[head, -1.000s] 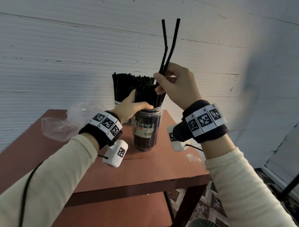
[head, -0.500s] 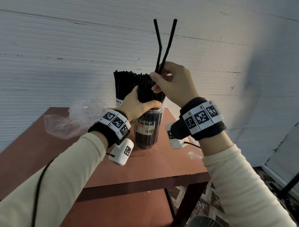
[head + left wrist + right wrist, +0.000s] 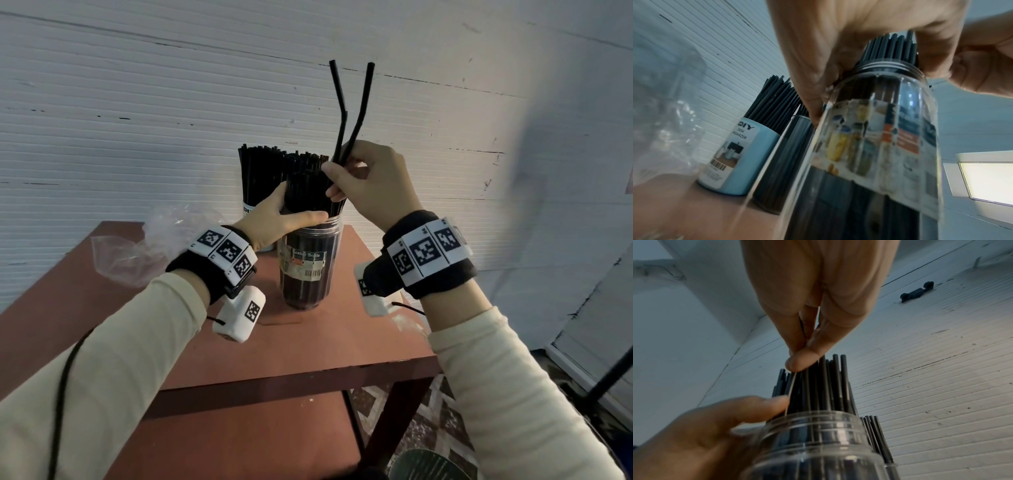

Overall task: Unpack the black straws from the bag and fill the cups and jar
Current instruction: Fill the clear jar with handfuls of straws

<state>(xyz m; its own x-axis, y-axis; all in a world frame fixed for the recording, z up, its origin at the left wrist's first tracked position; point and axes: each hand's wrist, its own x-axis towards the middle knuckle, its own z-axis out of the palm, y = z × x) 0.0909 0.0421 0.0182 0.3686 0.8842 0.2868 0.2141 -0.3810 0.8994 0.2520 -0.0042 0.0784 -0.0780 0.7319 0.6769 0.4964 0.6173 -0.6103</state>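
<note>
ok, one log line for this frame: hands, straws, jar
left hand: grips straws at jar mouth | right hand: pinches two bent straws, lower ends in jar | bag: on table

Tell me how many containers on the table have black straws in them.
3. The clear jar stands nearest, with the left hand at its mouth. The light blue cup and a dark cup stand behind it by the wall. More may be hidden behind.

Head cam looks down over my arms; wrist cams look up, close.
All share the jar mouth.
</note>
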